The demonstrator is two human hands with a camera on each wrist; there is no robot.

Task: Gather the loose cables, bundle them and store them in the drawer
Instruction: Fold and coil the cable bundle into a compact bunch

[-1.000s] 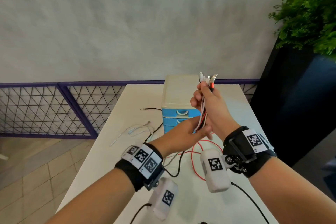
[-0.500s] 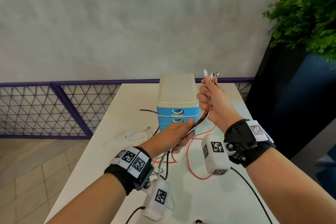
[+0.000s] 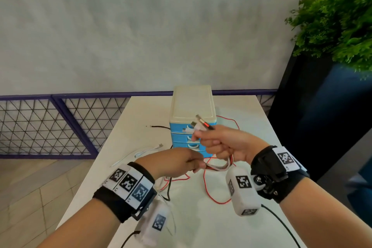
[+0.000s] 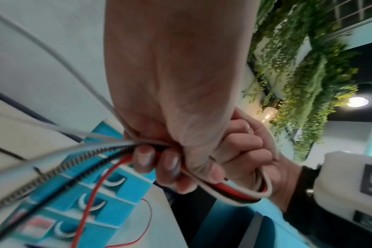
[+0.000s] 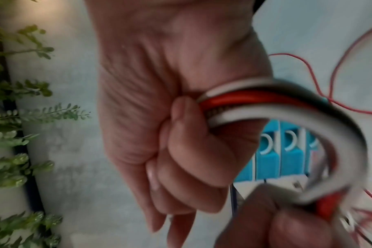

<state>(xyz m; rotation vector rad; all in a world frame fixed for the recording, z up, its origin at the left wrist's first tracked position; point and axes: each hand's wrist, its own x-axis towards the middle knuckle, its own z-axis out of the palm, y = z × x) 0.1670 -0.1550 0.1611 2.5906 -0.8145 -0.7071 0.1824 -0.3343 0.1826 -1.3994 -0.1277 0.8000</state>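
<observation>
My right hand (image 3: 217, 143) grips a bunch of cables, red, white, black and braided, with the plug ends (image 3: 201, 125) sticking out leftward in front of the drawer unit (image 3: 192, 106). The cables bend in a short loop (image 3: 221, 166) below that fist to my left hand (image 3: 187, 164), which pinches them lower down. The left wrist view shows my left hand (image 4: 166, 161) curled round the bunch of cables (image 4: 240, 194). Seen from the right wrist, the loop (image 5: 308, 107) arcs out of my right hand (image 5: 191, 151). The tails trail over the white table (image 3: 241, 227).
The small cream-topped unit has several blue drawers (image 3: 181, 139), all closed. A loose white cable (image 3: 141, 152) and a black one (image 3: 159, 126) lie left of it; a thin red wire (image 3: 207, 189) loops across the table. A dark planter with a plant (image 3: 338, 26) stands right.
My right hand has dropped and turned, so the plug ends now point left instead of up. The left hand slid along the cables, bending them into a loop between the hands.
</observation>
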